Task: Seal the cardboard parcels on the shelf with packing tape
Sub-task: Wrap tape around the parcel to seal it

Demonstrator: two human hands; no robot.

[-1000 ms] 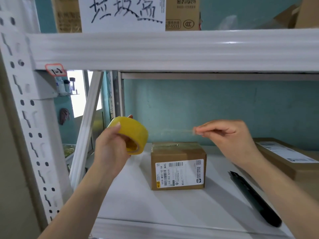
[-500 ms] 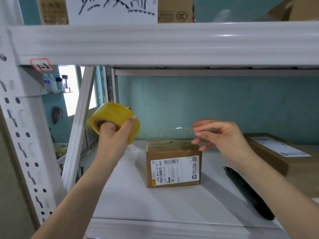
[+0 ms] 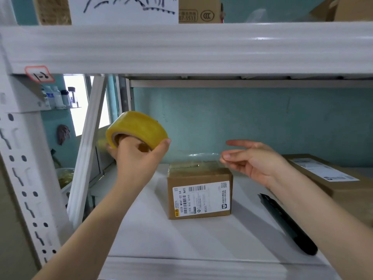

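Note:
My left hand [image 3: 135, 158] grips a yellow roll of packing tape [image 3: 139, 127], held up left of a small cardboard parcel [image 3: 199, 190] with a white barcode label on its front. A clear strip of tape [image 3: 193, 155] stretches from the roll to my right hand [image 3: 254, 160], just above the parcel's top. The fingers of that hand are spread, and the strip's end clings to the fingertips. A larger flat parcel [image 3: 331, 178] with a label lies at the right of the shelf [image 3: 181, 239].
A black utility knife [image 3: 288, 223] lies on the shelf beside my right forearm. The upper shelf beam [image 3: 181, 47] hangs low overhead, with boxes and a handwritten sign above it. A perforated white upright [image 3: 24, 178] and a diagonal brace [image 3: 86, 150] stand at the left.
My left hand has raised and turned the roll so its core faces me. My right hand went from a tight pinch to loose, spread fingers, and the strip sank toward the parcel top.

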